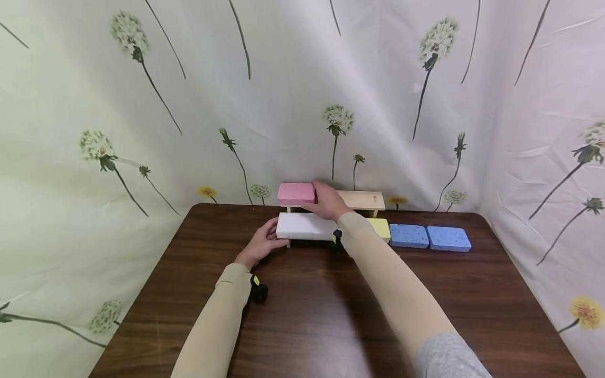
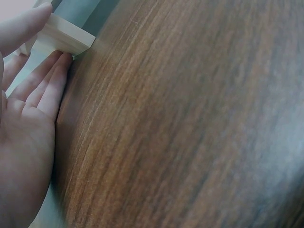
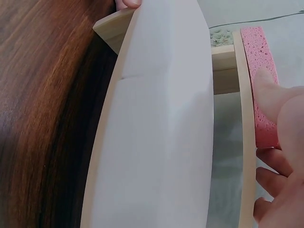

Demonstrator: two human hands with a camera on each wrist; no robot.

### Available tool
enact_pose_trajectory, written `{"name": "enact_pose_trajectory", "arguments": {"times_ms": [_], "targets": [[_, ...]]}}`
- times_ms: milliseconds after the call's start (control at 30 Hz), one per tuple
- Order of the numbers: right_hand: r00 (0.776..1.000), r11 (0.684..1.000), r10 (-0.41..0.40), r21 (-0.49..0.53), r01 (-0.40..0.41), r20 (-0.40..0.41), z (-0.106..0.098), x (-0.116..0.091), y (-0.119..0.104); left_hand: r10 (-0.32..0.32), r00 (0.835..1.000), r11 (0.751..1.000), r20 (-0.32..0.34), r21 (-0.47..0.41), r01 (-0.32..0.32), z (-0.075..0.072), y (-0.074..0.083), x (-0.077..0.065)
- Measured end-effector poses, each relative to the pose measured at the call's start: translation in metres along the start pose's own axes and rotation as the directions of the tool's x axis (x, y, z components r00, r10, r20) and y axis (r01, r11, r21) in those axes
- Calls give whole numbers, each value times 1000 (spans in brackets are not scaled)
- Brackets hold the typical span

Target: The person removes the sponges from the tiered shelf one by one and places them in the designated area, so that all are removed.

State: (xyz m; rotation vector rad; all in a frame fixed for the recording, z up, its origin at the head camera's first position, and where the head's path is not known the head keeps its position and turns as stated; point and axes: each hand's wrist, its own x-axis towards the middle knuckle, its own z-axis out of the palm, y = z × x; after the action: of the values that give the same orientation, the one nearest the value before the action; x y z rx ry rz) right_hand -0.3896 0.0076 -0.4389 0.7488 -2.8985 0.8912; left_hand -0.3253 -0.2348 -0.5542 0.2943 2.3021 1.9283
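Note:
A wooden two-tier rack [image 1: 361,199] stands at the back of the table. On the left end of its upper shelf lies a pink sponge [image 1: 295,193], porous in the right wrist view. My right hand [image 1: 328,202] grips the sponge at its right end, thumb across its front side. A long white block [image 1: 304,226] covers the lower shelf, partly behind my right forearm. My left hand [image 1: 262,243] holds the rack's left end beside this block. The left wrist view shows the wooden leg [image 2: 69,37] between thumb and fingertips.
A yellow sponge [image 1: 382,230] sits right of the white block, half hidden by my arm. Two blue sponges [image 1: 408,235] follow it in a row to the right. A flower-printed curtain [image 1: 293,105] hangs behind the dark wooden table [image 1: 302,315].

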Motion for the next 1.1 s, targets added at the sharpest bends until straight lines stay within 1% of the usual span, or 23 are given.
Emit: {"name": "enact_pose_trajectory", "arguments": {"times_ms": [133,300,467,533,567,733,833,1100], "targets": [[1000,1000,17,1,-17,6,-1,0,-2,-4,1000,1000,-3,9,4,0,-2,1],[1000,1000,31,3,-31,0,-2,-1,-3,-19,1000,1000,-7,-3,19,0,-1,2],[999,999,41,25,-41,-9,0,-1,-1,-14,1000,1000,-5,-5,14,0,0,1],[999,999,37,36,-37,-16,0,-1,1,-5,1000,1000,-1,3,5,0,0,0],[999,999,34,43,-33,-20,1,0,2,-10,1000,1000,2,-4,10,0,3,-1],[999,998,22,64,-20,-28,2,0,7,-6,1000,1000,2,-7,6,1,3,-1],[999,997,21,70,-19,-29,1,-1,8,-1,1000,1000,-5,-11,1,0,-2,1],[999,997,8,75,-5,-34,-2,-3,9,-4,1000,1000,-8,-12,4,0,-3,3]]}}
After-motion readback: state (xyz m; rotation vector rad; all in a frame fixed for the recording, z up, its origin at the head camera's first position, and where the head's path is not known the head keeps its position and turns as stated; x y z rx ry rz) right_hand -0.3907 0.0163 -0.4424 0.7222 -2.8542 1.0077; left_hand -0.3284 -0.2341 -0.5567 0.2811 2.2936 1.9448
